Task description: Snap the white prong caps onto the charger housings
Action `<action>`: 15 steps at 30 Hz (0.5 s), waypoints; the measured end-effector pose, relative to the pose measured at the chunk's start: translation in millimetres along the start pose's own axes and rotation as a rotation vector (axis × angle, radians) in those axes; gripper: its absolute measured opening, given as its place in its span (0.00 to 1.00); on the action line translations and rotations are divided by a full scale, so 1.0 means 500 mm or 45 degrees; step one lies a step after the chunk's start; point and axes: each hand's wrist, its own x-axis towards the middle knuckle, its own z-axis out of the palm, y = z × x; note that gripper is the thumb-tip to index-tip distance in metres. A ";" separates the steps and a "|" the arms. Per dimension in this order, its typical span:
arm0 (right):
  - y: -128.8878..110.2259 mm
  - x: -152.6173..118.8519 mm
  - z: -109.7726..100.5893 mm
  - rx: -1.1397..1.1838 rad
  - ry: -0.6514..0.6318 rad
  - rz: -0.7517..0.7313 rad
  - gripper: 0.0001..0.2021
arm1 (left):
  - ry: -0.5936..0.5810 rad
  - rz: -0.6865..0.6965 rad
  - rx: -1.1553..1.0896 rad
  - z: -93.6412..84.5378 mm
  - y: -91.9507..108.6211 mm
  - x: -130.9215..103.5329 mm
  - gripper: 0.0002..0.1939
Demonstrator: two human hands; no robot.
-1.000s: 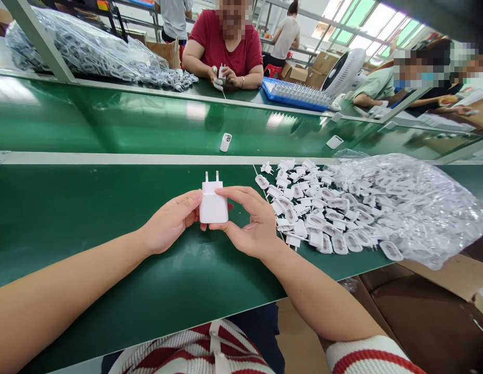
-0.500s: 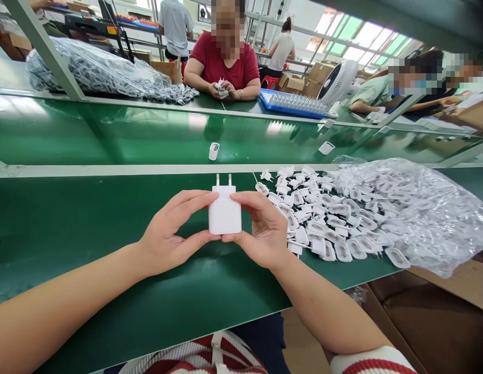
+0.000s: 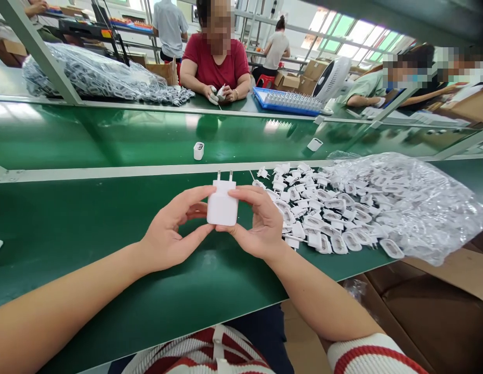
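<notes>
A white two-pin charger plug (image 3: 222,208) is held upright above the green table, its metal pins pointing away from me. My left hand (image 3: 179,228) pinches its left side, forefinger near the upper corner and thumb at the lower one. On the other side my right hand (image 3: 260,221) grips it the same way, with the thumb along the bottom edge. To the right of my hands lies a heap of white plug covers (image 3: 323,213), spilling from a clear plastic bag (image 3: 428,202).
Beyond a pale rail (image 3: 147,172) runs a green belt (image 3: 140,137) carrying a white charger housing (image 3: 198,151) and another white piece (image 3: 315,144). Across it a co-worker in a red shirt (image 3: 216,65) handles small parts. A blue tray (image 3: 288,102) and a fan (image 3: 333,80) stand there.
The plug has tilted slightly in my fingers and sits a little higher in view. The white housing on the belt appears further left, and the whole view has shifted a little.
</notes>
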 end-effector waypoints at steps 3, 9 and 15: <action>0.005 -0.004 0.005 -0.054 0.060 -0.118 0.27 | -0.003 -0.311 -0.419 0.007 0.007 0.010 0.25; 0.036 0.013 -0.032 -0.214 -0.173 0.327 0.35 | 0.064 -0.712 -0.499 -0.012 -0.006 0.047 0.37; 0.116 0.029 -0.096 -1.184 -0.333 0.807 0.29 | 0.607 -0.793 0.392 -0.154 -0.167 0.150 0.23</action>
